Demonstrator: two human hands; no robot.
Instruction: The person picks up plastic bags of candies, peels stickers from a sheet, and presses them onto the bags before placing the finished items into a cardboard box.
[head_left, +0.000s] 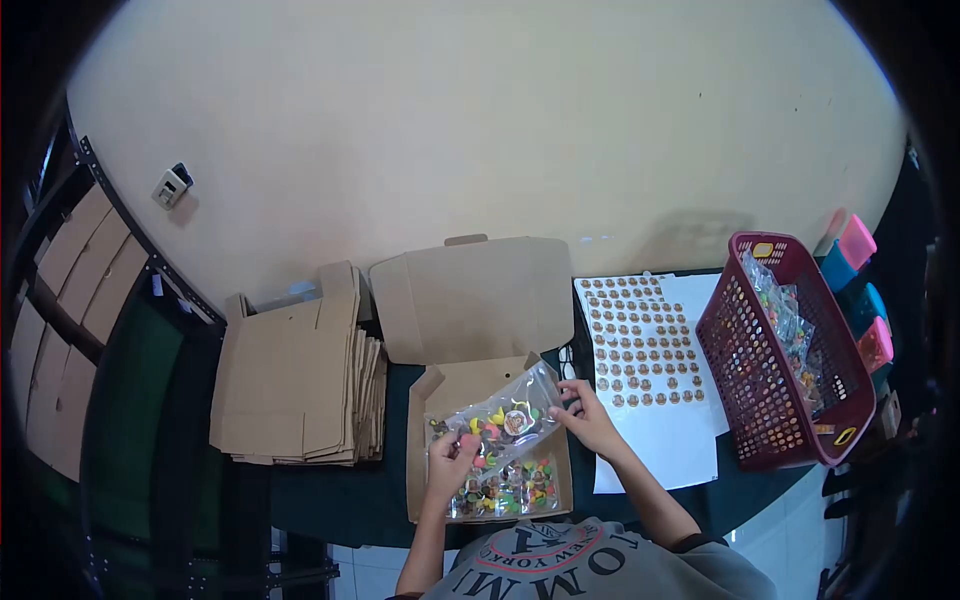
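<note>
A clear plastic bag (497, 425) of small colourful pieces, with a round sticker (517, 422) on its front, is held tilted over an open cardboard box (563, 470). My left hand (450, 465) is closed on the bag's lower left side. At its upper right edge my right hand (588, 418) pinches the plastic between thumb and fingers. Beneath, in the box, lies another clear bag (505, 490) with similar colourful pieces. The lid (475, 300) stands up against the wall. What the small pieces are is too small to tell.
Flattened cardboard boxes (280, 380) are stacked on the left. Sheets of round stickers (640, 340) lie right of the box. A maroon basket (760, 370) holds filled bags (785, 310). Pink and blue containers (857, 240) stand behind it. Shelves with boxes (95, 270) are far left.
</note>
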